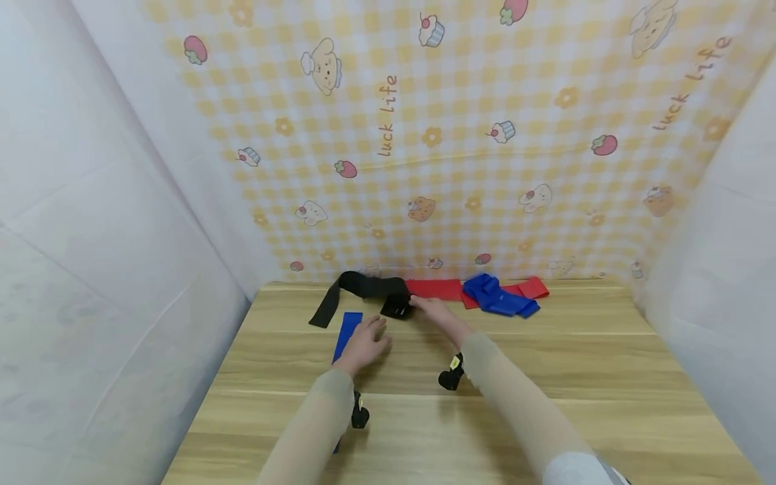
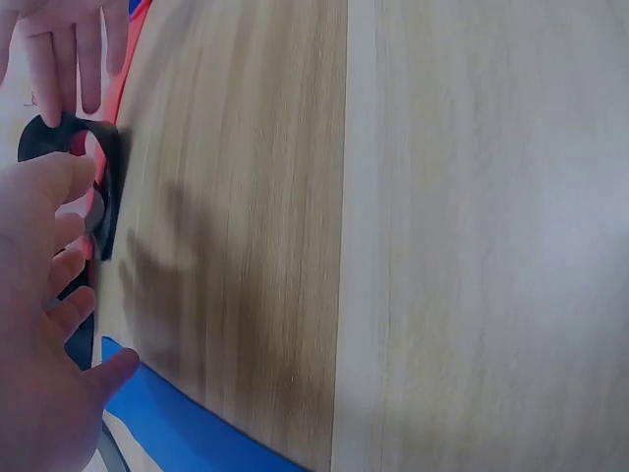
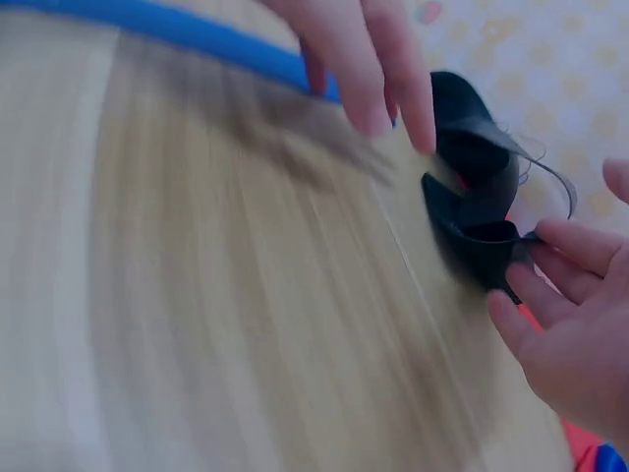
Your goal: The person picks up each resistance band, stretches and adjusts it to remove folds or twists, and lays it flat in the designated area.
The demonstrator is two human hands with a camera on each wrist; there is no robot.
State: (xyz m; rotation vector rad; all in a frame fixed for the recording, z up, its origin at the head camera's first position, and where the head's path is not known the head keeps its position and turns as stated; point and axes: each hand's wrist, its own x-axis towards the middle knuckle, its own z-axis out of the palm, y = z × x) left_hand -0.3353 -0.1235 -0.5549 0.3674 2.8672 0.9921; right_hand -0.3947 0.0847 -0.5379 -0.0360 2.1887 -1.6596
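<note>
A long black fabric band [image 1: 372,287] lies looped and twisted along the back of the table. My right hand [image 1: 433,311] is at its right end; in the right wrist view the fingertips [image 3: 546,234] touch the raised edge of the band [image 3: 472,211], and the thumb stands apart from them. My left hand [image 1: 366,342], palm down with fingers spread loosely, hovers just in front of the black band and holds nothing. Beneath and beside the left hand runs a flat blue band [image 2: 187,423], partly hidden by the hand and forearm.
A red band [image 1: 436,289] stretches along the back edge to the right of the black one. A crumpled blue band [image 1: 500,300] lies over part of it. Behind the wooden table [image 1: 418,431] hangs a checked cloth [image 1: 461,175], with white sheets at both sides.
</note>
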